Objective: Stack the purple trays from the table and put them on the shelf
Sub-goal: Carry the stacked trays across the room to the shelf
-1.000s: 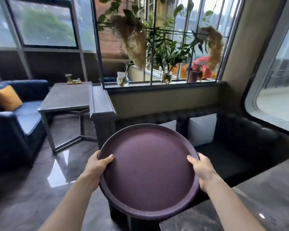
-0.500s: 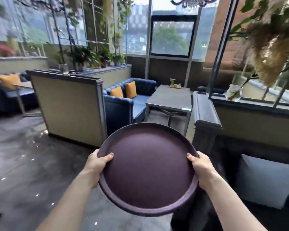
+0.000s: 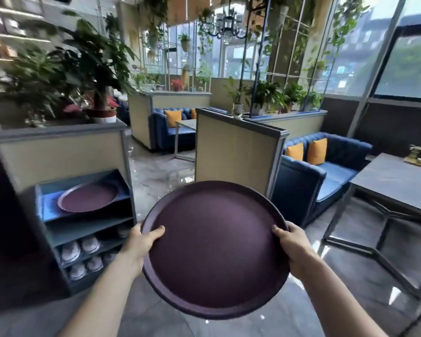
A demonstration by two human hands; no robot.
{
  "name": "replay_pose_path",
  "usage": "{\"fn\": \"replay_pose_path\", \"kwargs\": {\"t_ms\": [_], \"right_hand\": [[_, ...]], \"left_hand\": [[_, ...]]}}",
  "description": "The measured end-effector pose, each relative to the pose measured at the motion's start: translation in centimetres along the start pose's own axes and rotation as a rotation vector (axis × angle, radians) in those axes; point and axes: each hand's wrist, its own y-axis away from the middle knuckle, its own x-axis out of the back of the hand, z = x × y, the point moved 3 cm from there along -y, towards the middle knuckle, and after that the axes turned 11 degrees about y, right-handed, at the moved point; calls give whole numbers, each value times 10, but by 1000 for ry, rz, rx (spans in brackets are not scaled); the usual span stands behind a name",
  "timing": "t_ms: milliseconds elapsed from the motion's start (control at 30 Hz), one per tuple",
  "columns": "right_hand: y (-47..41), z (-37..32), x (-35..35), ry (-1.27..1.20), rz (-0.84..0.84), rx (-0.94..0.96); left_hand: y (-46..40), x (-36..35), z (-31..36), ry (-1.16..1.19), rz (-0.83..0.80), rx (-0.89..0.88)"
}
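A round purple tray [image 3: 216,249] is held level in front of me at chest height. My left hand [image 3: 141,242] grips its left rim, thumb on top. Gripping the right rim the same way is my right hand [image 3: 293,244]. Whether more trays are stacked under it is hidden. To the left stands a blue-grey shelf unit [image 3: 83,229]; another purple tray [image 3: 88,197] lies on its top shelf. The held tray is to the right of the shelf and apart from it.
Lower shelves hold several white cups [image 3: 79,249]. A beige partition [image 3: 236,152] stands straight ahead, a blue sofa with orange cushions [image 3: 326,171] and a grey table [image 3: 394,181] on the right. Glossy grey floor [image 3: 161,171] runs between partition and shelf. A potted plant [image 3: 100,103] sits above the shelf.
My view has swung left across the room, from the window bench past the sofa booth until the shelf unit appears. Both hands keep the same grip on the tray.
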Motion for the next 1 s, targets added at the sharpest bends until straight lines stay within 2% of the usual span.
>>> {"fn": "replay_pose_path", "kwargs": {"t_ms": [267, 433, 667, 1000], "right_hand": [[-31, -45, -203, 36, -257, 35], [-56, -62, -306, 81, -387, 45], [-127, -86, -429, 118, -491, 56], [-271, -149, -593, 235, -560, 71]], "left_hand": [[-52, 155, 56, 24, 279, -70], [-85, 221, 73, 25, 395, -101], [-175, 273, 92, 32, 537, -116], [-348, 307, 134, 85, 634, -115]]}}
